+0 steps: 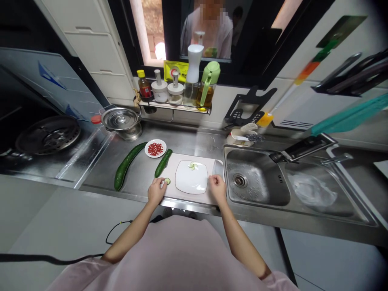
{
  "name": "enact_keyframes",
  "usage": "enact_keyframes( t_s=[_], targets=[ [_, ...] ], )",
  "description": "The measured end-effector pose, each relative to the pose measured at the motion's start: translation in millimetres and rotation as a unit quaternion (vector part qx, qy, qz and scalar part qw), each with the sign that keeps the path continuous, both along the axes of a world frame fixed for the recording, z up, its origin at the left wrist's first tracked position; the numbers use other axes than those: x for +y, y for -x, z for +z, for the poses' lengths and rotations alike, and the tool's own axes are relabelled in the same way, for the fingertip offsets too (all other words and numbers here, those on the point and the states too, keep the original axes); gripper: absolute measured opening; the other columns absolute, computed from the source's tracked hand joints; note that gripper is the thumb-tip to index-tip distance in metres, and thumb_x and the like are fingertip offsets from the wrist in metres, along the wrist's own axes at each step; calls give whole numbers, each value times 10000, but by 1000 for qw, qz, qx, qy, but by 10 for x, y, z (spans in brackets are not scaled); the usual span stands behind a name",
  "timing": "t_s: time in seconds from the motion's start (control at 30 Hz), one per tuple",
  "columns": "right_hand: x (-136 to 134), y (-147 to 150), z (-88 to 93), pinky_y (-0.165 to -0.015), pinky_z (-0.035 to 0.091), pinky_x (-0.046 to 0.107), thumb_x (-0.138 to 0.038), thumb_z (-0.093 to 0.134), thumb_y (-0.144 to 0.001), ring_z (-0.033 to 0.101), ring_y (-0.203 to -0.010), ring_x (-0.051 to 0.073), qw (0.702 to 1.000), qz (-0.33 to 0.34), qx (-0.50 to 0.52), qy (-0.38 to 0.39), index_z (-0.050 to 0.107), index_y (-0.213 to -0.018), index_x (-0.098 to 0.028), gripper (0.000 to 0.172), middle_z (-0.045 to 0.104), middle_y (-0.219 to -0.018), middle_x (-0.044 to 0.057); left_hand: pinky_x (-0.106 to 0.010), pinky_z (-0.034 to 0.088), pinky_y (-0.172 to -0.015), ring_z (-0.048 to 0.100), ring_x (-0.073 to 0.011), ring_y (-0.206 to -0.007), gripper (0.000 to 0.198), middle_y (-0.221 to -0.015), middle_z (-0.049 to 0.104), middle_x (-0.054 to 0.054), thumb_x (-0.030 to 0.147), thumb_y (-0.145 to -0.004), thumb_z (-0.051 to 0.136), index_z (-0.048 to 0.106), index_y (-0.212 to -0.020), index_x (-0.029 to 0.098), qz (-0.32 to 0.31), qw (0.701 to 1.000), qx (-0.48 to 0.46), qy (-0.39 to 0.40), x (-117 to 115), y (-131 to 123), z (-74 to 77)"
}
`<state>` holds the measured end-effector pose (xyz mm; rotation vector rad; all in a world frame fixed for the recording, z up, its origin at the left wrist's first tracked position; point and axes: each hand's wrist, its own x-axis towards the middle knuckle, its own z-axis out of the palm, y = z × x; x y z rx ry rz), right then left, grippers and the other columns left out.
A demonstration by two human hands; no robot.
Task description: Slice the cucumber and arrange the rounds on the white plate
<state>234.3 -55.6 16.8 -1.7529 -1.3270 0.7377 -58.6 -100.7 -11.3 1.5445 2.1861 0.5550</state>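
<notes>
The sink (257,192) opens just beyond your right hand (218,188), and the pale cutting board (170,191) lies under and between both hands. On it, the squarish white plate (190,182) sits between them, with a few fanned cucumber slices (192,165) near its far rim. A knife blade (217,166) lies just past your right fingers, which are curled together; I can't tell whether they pinch anything. The cut cucumber (163,163) rests just ahead of your left hand (156,190), whose thumb and fingertips meet a loose slice (167,181), their grip unclear. A careless right-hand reach could catch the blade's edge; a sleeve or knuckle brushing the plate could scatter the fan.
</notes>
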Motion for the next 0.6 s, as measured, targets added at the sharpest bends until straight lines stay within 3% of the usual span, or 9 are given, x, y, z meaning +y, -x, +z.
enact_keyframes(
  t_s=[0.4, 0.6],
  targets=[
    [-78, 92, -62, -564, 331, 243, -535, 495, -798, 424, -545, 123, 1000, 20, -12, 8, 574, -729, -194, 357, 437, -552, -52, -271, 401, -687, 612, -202, -838, 285, -1005, 637, -62, 442, -853, 562, 688, -999, 232, 3, 1000, 22, 10, 5, -2, -55],
    [-105, 102, -83, -574, 331, 245, -537, 491, -794, 424, -546, 126, 999, 24, -18, 22, 562, -721, -201, 351, 431, -546, -54, -272, 420, -718, 613, -191, -842, 228, -988, 648, -51, 390, -817, 612, 678, -951, 218, 11, 1000, -22, -3, 55, 19, -95]
  ],
)
